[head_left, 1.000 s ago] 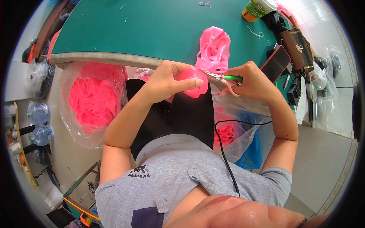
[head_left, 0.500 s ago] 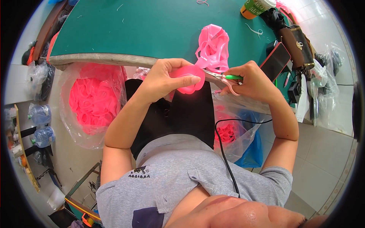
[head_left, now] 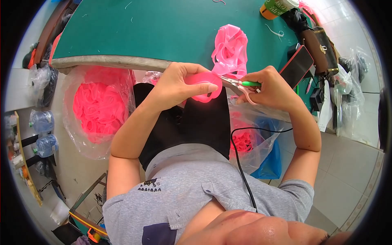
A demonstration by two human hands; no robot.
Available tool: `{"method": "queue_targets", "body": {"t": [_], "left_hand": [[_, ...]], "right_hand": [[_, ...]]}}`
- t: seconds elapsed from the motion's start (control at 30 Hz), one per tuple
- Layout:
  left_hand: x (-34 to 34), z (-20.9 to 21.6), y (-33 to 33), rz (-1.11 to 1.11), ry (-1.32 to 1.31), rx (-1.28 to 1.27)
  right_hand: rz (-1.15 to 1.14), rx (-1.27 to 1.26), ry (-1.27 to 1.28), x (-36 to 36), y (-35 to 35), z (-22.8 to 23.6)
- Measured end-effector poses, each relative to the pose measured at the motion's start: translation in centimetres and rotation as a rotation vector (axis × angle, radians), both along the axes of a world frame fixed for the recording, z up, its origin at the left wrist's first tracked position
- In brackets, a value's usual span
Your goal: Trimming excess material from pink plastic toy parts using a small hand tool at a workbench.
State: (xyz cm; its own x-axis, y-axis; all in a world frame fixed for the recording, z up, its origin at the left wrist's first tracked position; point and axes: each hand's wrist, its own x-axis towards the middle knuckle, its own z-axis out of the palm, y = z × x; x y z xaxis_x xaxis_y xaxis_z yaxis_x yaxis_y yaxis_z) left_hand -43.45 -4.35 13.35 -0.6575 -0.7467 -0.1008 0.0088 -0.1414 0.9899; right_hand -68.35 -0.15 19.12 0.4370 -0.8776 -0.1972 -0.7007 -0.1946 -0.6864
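With our left hand (head_left: 171, 86) we pinch the pink piece (head_left: 204, 77) between thumb and fingers, over our lap and just by the front edge of the table (head_left: 155, 28). Our right hand (head_left: 270, 87) grips the scissors (head_left: 237, 82) by their handles, blades pointing at the piece's right edge; we cannot tell whether they bite into it. Just beyond the blades, pink strips (head_left: 230, 47) lie heaped on the table. Right of them we see a phone (head_left: 300, 63).
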Motion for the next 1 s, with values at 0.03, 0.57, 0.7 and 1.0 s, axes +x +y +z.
{"method": "queue_targets", "body": {"t": [0.03, 0.57, 0.7, 1.0], "left_hand": [[0.0, -0.1, -0.1, -0.001, 0.026, -0.009], [0.3, -0.5, -0.9, -0.105, -0.114, -0.054], [0.2, 0.3, -0.7, -0.132, -0.114, -0.055], [-0.1, 1.4, -1.2, -0.169, -0.045, 0.066]], "right_hand": [[-0.008, 0.027, -0.004, 0.0, 0.0, 0.1], [-0.068, 0.274, -0.098, -0.6, -0.3, 0.0], [0.117, 0.300, -0.142, -1.1, -1.1, 0.1], [-0.029, 0.815, -0.404, -2.0, -1.7, -1.7]]}}
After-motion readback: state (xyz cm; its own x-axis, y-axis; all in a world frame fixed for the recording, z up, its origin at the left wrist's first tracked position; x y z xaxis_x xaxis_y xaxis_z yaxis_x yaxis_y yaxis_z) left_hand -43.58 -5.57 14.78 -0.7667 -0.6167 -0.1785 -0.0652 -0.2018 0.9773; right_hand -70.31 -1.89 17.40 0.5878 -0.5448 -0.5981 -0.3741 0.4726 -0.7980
